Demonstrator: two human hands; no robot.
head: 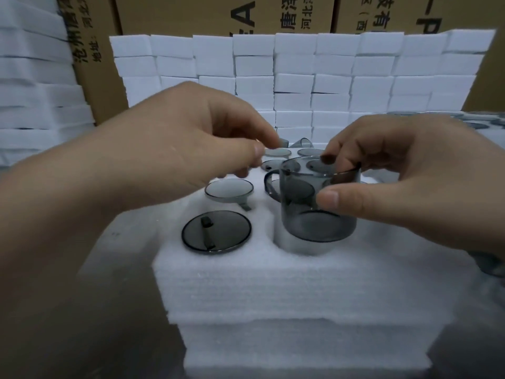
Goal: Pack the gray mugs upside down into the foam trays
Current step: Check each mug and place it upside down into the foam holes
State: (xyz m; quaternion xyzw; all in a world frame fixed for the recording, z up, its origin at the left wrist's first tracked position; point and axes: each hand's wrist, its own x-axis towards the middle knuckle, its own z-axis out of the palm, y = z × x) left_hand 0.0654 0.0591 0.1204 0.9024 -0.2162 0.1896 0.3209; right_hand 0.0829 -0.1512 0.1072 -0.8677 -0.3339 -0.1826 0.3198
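Right hand (396,181) grip on rim of gray mug (319,217), mug underneath.

Bare left hand (191,138), bare right hand (404,173), bare forearms

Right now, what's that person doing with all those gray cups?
A person is filling a white foam tray. The right hand holds a gray mug by its rim over an empty front hole. The left hand hovers above the tray, holding nothing. Other mugs already sit upside down in holes.
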